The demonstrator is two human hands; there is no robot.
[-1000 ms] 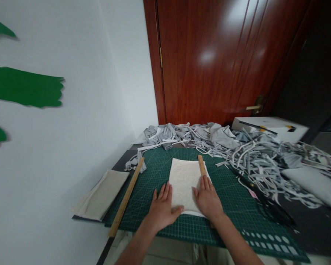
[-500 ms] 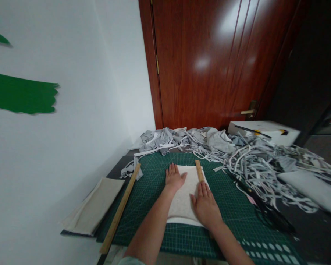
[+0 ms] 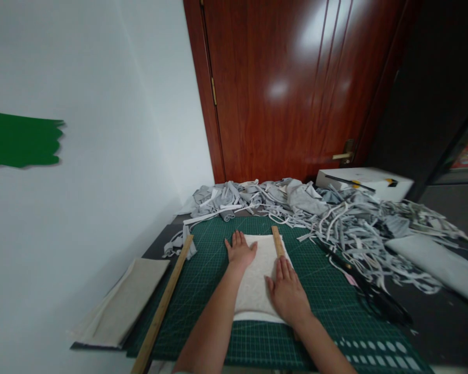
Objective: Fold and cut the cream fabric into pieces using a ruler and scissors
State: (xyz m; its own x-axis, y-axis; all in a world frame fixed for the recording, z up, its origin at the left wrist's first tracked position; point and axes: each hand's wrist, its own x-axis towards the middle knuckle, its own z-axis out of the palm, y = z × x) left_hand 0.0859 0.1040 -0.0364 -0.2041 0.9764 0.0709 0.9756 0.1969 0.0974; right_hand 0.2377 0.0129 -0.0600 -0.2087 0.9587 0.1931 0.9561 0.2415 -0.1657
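Observation:
A pale cream piece of cloth (image 3: 255, 283), seemingly in layers, lies flat on a green cutting mat (image 3: 206, 285). My left hand (image 3: 239, 251) rests flat on the cloth's upper left edge, fingers stretched out. Along the cloth's right side lies a wooden ruler (image 3: 277, 241). My right hand (image 3: 288, 291) lies palm down over this ruler and the cloth, fingers extended; it covers the ruler's middle. Near the mat's left edge is a longer wooden ruler (image 3: 166, 298), apart from both hands.
Folded beige cloth (image 3: 130, 298) lies at the left. Grey fabric strips (image 3: 359, 234) heap along the back and right, beside a white box (image 3: 368, 182). Black-handled scissors (image 3: 382, 301) lie at the right. A white wall and a brown door (image 3: 269, 104) bound the table.
The whole view has shifted slightly. My left hand's thumb and fingers look a little more spread at the cloth's edge. My right hand stays over the ruler.

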